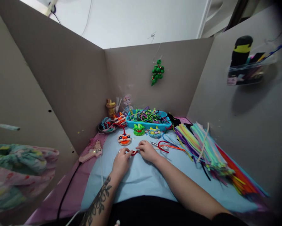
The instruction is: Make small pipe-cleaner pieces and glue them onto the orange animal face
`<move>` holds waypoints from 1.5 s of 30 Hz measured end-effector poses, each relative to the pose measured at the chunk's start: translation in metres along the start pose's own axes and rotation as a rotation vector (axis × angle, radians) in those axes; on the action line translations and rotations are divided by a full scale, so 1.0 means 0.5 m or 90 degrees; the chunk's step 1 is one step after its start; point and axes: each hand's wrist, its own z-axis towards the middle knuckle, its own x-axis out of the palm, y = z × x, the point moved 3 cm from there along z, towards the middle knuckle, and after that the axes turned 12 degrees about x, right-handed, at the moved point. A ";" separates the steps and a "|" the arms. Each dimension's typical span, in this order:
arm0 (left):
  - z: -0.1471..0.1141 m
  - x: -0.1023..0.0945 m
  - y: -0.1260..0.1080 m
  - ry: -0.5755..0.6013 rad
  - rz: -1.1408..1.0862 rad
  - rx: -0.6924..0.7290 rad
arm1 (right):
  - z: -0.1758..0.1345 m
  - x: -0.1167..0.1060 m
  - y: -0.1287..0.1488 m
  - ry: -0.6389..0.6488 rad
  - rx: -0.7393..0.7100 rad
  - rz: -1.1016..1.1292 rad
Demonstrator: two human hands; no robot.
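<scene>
Between my fingertips runs a short, curved red pipe cleaner (134, 153), with a small pale part beside it that I cannot make out. My left hand (122, 160) pinches its left end. At the other end, the fingers of my right hand (147, 151) are closed on it. Just beyond my hands sit an orange pipe-cleaner animal head (124, 139), a green one (139, 129) and a blue-and-yellow one (154, 132). Right of my right hand lie a bent red pipe cleaner (163, 142) and a metal-tipped tool (154, 144), partly covered.
A blue basket (149, 125) of loose pipe cleaners stands at the back, beside a dark bowl (107, 129). Bundled pipe cleaners (202, 144) fill the right side. A pink glue gun (91, 154) with a cord lies left. Grey panels (131, 75) enclose the table.
</scene>
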 end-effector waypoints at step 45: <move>0.019 -0.020 -0.011 -0.361 -0.616 -0.184 | -0.025 -0.035 0.058 -0.217 -0.144 -0.094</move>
